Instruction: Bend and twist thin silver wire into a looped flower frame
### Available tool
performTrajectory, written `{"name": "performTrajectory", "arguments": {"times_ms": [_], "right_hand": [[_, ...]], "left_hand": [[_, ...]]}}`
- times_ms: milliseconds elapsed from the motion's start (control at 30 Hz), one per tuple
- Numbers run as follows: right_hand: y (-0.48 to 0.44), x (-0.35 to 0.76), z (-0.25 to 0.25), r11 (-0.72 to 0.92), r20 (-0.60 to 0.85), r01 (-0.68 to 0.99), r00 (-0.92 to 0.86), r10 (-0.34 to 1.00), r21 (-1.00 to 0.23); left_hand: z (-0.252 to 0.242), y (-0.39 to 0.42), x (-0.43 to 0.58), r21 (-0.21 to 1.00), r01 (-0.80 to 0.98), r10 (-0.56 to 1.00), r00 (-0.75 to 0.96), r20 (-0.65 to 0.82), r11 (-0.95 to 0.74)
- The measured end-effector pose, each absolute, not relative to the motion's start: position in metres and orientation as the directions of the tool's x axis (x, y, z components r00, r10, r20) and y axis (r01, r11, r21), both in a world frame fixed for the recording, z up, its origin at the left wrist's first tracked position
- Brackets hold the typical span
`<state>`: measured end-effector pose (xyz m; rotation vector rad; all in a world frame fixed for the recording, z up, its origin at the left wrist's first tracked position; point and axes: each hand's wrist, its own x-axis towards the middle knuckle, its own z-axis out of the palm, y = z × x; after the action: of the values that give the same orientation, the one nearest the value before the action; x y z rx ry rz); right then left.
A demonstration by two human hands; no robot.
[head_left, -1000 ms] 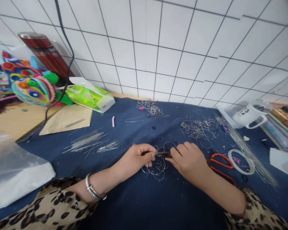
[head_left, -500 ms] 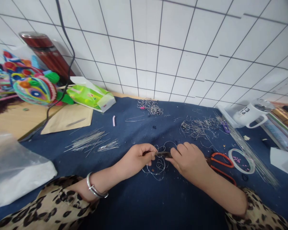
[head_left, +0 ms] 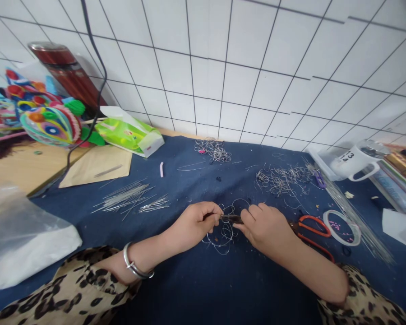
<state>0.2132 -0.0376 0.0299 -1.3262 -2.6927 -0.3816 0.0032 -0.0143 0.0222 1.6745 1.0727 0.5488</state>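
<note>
My left hand (head_left: pixel 203 223) is closed in a pinch on thin silvery wire, beside the jaws of dark pliers (head_left: pixel 230 218). Wrapped round the pliers is my right hand (head_left: pixel 262 225), which hides their handles. The jaw tips point left and nearly touch my left fingertips. Loops of bent wire (head_left: pixel 223 246) hang around and below the jaws, just over the dark blue cloth (head_left: pixel 196 289). Behind my right wrist lie scissors (head_left: pixel 313 225) with orange handles, partly covered by the arm.
Straight wires (head_left: pixel 125 196) lie at left, tangled wire (head_left: pixel 280 178) at right and back. A round clear dish (head_left: pixel 341 228) holds pink bits. Farther out stand a white mug (head_left: pixel 357 160), a green packet (head_left: pixel 130 135), a red flask (head_left: pixel 67 74) and a plastic bag (head_left: pixel 23 243).
The whole view has shifted very slightly. Both hands, the pliers and the wire loops keep almost the same position, with the grips unchanged.
</note>
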Motion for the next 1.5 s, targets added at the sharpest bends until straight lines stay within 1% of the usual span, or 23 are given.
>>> {"name": "performTrajectory", "arguments": {"times_ms": [200, 267, 500, 700, 800, 967, 1067, 1167, 1333, 1500], "right_hand": [[-0.038, 0.214, 0.028, 0.592, 0.201, 0.797, -0.603, 0.772, 0.120], [-0.038, 0.215, 0.025, 0.584, 0.190, 0.808, -0.588, 0.786, 0.083], [-0.034, 0.216, 0.020, 0.515, 0.065, 0.834, -0.513, 0.856, -0.198], [-0.034, 0.213, 0.024, 0.433, -0.029, 0.832, -0.471, 0.881, -0.348], [-0.034, 0.213, 0.024, 0.419, -0.043, 0.826, -0.467, 0.883, -0.376], [-0.033, 0.214, 0.024, 0.447, -0.019, 0.821, -0.484, 0.875, -0.354], [-0.033, 0.216, 0.024, 0.477, 0.005, 0.823, -0.500, 0.866, -0.309], [-0.033, 0.217, 0.022, 0.511, 0.066, 0.831, -0.510, 0.858, -0.220], [-0.033, 0.220, 0.019, 0.568, 0.187, 0.822, -0.553, 0.812, -0.037], [-0.033, 0.220, 0.021, 0.602, 0.239, 0.795, -0.601, 0.763, 0.074]], "left_hand": [[0.022, -0.014, 0.004, 0.919, 0.389, 0.854, 0.498, -0.151, -0.065], [0.023, -0.014, 0.004, 0.921, 0.386, 0.852, 0.496, -0.166, -0.045], [0.028, -0.013, 0.006, 0.967, 0.239, 0.856, 0.477, -0.198, 0.090], [0.027, -0.012, 0.005, 0.970, 0.151, 0.845, 0.477, -0.241, 0.192], [0.027, -0.012, 0.005, 0.970, 0.130, 0.844, 0.480, -0.241, 0.204], [0.027, -0.012, 0.004, 0.976, 0.089, 0.835, 0.505, -0.218, 0.201], [0.025, -0.013, 0.004, 0.976, 0.094, 0.830, 0.514, -0.215, 0.194], [0.026, -0.014, 0.004, 0.978, 0.145, 0.836, 0.510, -0.204, 0.150], [0.029, -0.014, 0.005, 0.956, 0.287, 0.850, 0.487, -0.198, 0.059], [0.030, -0.013, 0.006, 0.942, 0.334, 0.852, 0.494, -0.174, -0.001]]}}
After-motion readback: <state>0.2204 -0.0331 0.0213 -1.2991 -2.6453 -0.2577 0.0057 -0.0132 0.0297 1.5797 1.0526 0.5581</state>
